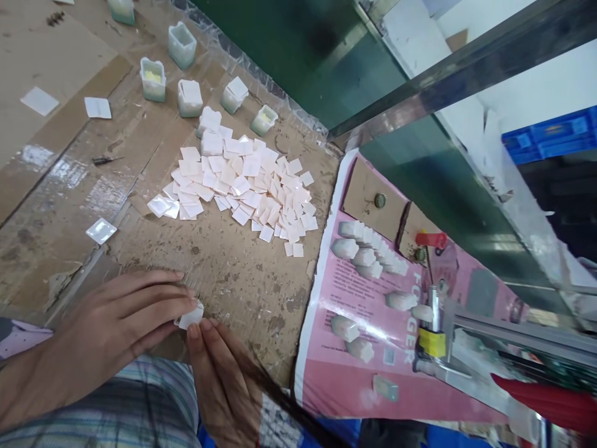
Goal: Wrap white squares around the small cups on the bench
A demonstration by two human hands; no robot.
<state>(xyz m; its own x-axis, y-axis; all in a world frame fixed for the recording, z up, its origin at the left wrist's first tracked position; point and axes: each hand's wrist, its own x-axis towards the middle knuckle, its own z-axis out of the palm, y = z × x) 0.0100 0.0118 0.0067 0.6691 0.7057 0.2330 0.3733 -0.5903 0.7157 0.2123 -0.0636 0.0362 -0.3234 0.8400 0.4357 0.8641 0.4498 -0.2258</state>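
Note:
Between my two hands is a small white square piece, just above the near edge of the cardboard-covered table. My left hand reaches in from the left, its fingertips closed on the piece's upper edge. From below, my right hand pinches the lower right corner with thumb and fingers. Beyond them lies a large loose pile of white and cream square tiles. A few clear-looking squares lie apart on the left. Part of the piece is hidden by my fingers.
Small translucent cups, some holding yellow bits, stand at the back. A pink printed sheet on the right carries several white blocks. Past it is a metal fixture with a yellow part. A green panel borders the table.

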